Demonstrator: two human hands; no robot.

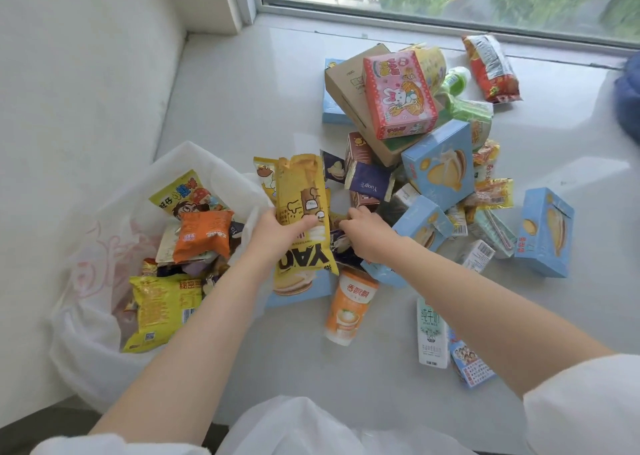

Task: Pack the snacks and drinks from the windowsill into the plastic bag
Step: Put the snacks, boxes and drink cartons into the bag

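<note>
- Gripping a tall yellow snack packet (302, 212) at its middle, the left hand (277, 234) is seen with its thumb curled across the packet's front and its other fingers hidden behind; the packet is held upright between the plastic bag and the pile.
- The right hand (365, 234) is reached into the near-left edge of the pile, fingers curled down among dark wrappers (369, 181); whether anything is pinched cannot be told.
- Both forearms are stretched forward from white sleeves at the near edge.
- The plastic bag (97, 264) is set at the left against the wall, its mouth open; an orange packet (204, 234), a yellow packet (164, 311) and a cartoon-printed packet (180, 195) lie inside.
- On the windowsill (242, 91) the pile is heaped at centre right: blue boxes (441, 163), a pink box (398, 94) on a brown carton (349, 84), a green bottle (457, 80) and a red packet (491, 70) near the window frame.
- An orange cup (349, 304) and a white milk carton (431, 333) lie on their sides nearest the person.
- Bare sill is left far left of the pile, and between the bag and the cup.
- A blue object (628, 98) is cut off at the right edge and cannot be identified.
- Items under the carton and boxes are largely covered.
</note>
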